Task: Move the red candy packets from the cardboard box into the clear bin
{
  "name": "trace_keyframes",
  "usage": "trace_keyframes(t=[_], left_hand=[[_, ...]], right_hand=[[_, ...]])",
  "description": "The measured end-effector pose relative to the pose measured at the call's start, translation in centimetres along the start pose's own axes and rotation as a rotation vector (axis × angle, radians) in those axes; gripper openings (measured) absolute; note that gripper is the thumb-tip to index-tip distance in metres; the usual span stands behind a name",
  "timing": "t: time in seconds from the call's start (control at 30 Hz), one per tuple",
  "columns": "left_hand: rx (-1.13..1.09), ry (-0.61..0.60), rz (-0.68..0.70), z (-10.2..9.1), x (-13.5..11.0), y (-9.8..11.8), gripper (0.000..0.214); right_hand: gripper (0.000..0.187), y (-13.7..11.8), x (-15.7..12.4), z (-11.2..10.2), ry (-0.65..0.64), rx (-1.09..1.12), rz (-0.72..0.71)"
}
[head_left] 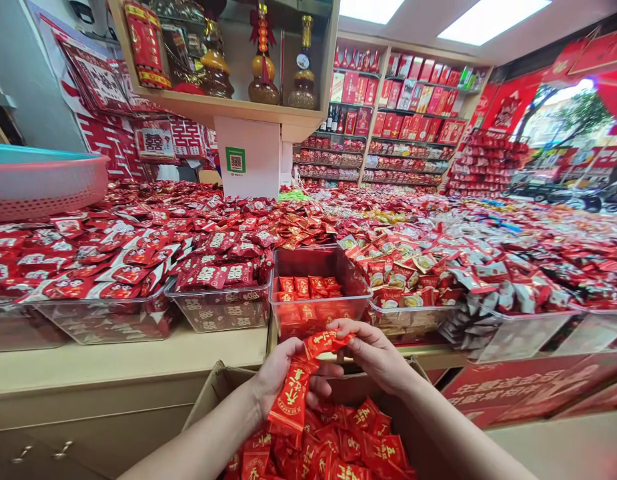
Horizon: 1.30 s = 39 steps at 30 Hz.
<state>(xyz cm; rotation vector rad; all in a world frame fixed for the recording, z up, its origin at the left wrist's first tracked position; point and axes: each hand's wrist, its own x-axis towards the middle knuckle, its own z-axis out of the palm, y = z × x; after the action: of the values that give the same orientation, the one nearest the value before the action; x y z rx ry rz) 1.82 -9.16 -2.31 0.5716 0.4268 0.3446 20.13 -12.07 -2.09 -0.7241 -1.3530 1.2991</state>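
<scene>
Both my hands hold a strip of joined red sweet packets (295, 390) over an open cardboard box (213, 393) full of the same red packets (338, 447). My left hand (281, 377) is closed round the lower part of the strip. My right hand (375, 353) pinches the strip's top end (325, 341). Just beyond my hands a clear plastic bin (318, 293) on the counter holds a shallow layer of red packets.
Clear bins (223, 303) heaped with red wrapped sweets cover the long counter (123, 363). A pink basket with a teal one inside (43, 183) stands at the left. Shelves (403, 100) of red boxes and ornamental bottles (263, 60) stand behind. A street shows at the far right.
</scene>
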Motion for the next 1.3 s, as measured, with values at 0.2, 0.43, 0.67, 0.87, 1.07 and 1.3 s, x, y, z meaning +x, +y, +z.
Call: trace_keyframes(t=[0.2, 0.43, 0.67, 0.87, 1.07, 1.3], left_hand=[[0.167, 0.101, 0.209, 0.8, -0.3, 0.6, 0.045], [0.38, 0.437, 0.547, 1.6, 0.4, -0.8, 0.042], [0.476, 0.431, 0.547, 0.9, 0.9, -1.3, 0.034], [0.728, 0.547, 0.595, 0.2, 0.9, -0.9, 0.03], [0.979, 0.464, 0.688, 0.1, 0.4, -0.4, 0.026], [0.953, 0.438, 0.694, -0.2, 0.5, -0.4, 0.026]], right_hand=[[0.012, -0.2, 0.3, 0.4, -0.051, -0.114, -0.038], [0.046, 0.7, 0.3, 1.6, 0.077, 0.131, 0.059], [0.025, 1.6, 0.3, 2.2, 0.059, 0.042, 0.088], [0.025, 2.1, 0.3, 1.5, 0.131, -0.159, -0.012], [0.024, 1.5, 0.2, 1.3, 0.055, -0.247, -0.022], [0.028, 2.2, 0.5, 1.5, 0.076, -0.109, 0.023]])
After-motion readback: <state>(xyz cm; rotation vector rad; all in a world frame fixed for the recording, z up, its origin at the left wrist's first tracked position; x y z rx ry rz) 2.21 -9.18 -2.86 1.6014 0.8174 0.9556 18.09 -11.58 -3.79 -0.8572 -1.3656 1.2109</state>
